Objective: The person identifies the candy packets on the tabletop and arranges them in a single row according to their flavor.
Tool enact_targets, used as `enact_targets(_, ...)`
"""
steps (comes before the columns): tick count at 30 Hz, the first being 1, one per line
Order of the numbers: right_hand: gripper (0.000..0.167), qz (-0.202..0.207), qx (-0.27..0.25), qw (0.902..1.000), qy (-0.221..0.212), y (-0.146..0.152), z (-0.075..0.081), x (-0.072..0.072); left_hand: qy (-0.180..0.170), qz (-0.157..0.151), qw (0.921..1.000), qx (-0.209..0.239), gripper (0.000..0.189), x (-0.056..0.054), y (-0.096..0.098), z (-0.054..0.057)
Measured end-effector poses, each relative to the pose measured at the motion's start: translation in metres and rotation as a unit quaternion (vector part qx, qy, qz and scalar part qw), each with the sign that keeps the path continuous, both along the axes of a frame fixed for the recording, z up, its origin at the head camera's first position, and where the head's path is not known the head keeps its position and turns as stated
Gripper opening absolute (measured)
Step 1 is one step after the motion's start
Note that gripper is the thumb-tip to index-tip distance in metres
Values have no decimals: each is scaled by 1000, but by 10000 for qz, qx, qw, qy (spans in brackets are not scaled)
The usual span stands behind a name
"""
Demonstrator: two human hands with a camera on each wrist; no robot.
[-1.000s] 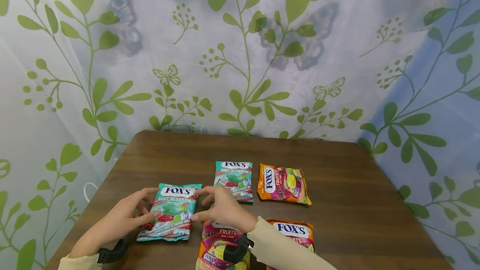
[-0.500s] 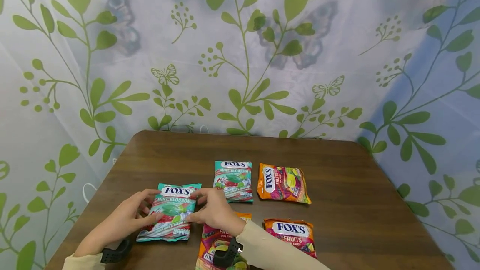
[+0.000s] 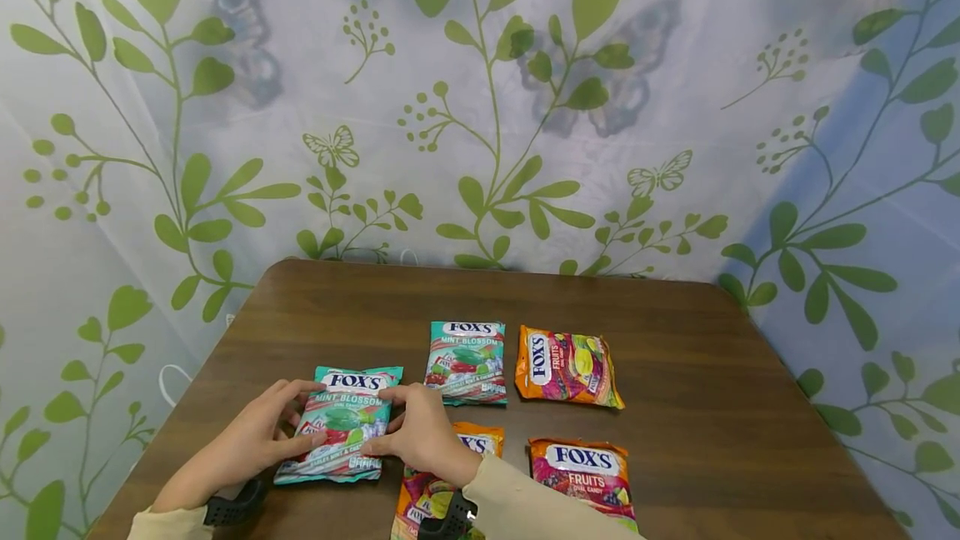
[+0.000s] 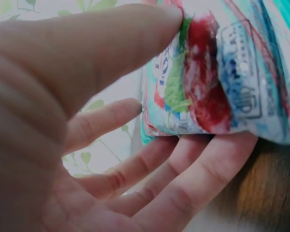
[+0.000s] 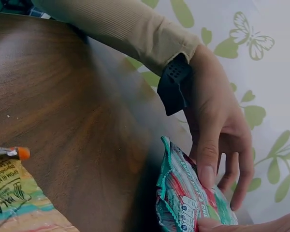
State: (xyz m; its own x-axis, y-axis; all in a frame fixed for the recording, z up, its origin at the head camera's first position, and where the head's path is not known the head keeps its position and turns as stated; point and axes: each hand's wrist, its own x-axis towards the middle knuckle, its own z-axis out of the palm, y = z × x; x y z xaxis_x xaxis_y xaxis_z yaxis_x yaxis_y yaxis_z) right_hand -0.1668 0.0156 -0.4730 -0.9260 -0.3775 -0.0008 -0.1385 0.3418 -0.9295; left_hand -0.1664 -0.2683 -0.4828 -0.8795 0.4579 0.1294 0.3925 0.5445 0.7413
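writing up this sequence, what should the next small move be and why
Probably raise the leftmost mint blossom bag a little: the left hand and right hand hold it from opposite sides, and no other bag lies on it.

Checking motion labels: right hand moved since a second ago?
Yes: the right hand has shifted left, judged against the rear teal candy bag in the head view.

Head view from near side, facing forward and down over the surface, left wrist view very close, right wrist view facing left, all sharing the teal bag
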Motion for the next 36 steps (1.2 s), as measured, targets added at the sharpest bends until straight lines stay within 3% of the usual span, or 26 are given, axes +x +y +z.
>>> enact_targets(15, 65, 42, 71, 9999, -78, -1, -3, 2, 7, 13, 10000, 9, 62, 0, 0, -1)
enact_targets(25, 64, -148, -243, 9983, -506, -3, -5, 3, -106, 85, 9999, 19, 65, 0, 0, 0)
enact_targets(36, 64, -24, -286, 9989, -367, -4, 2, 1, 168, 269, 9995, 2, 65, -1, -1, 5)
